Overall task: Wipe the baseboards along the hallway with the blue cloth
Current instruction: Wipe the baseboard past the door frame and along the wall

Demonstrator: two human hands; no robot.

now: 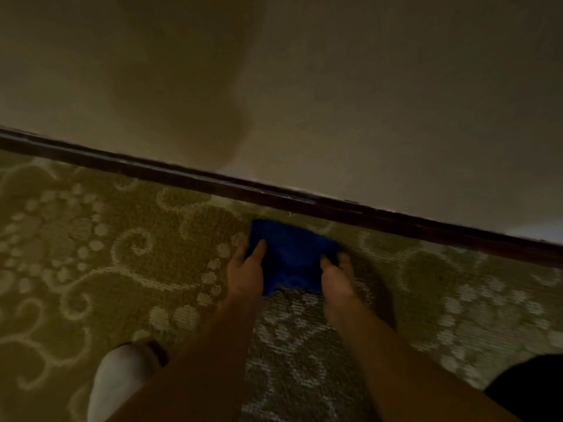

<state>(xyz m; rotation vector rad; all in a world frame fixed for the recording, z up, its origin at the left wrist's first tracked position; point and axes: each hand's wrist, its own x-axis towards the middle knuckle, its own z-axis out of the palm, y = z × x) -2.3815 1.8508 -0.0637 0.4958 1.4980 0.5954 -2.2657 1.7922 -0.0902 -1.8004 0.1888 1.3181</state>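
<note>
A folded blue cloth (291, 254) is stretched between both my hands just above the patterned carpet. My left hand (246, 274) pinches its left edge, thumb on top. Holding the right edge is my right hand (336, 278), thumb over the cloth. The dark wooden baseboard (274, 193) runs diagonally from upper left to lower right, a short way beyond the cloth. The cloth does not touch the baseboard. The scene is dim and slightly blurred.
A plain beige wall (365, 102) rises behind the baseboard. Olive carpet (137, 254) with pale swirls covers the floor. A foot in a white shoe (122, 382) stands at lower left, and a dark shape (530, 388) sits at the lower right corner.
</note>
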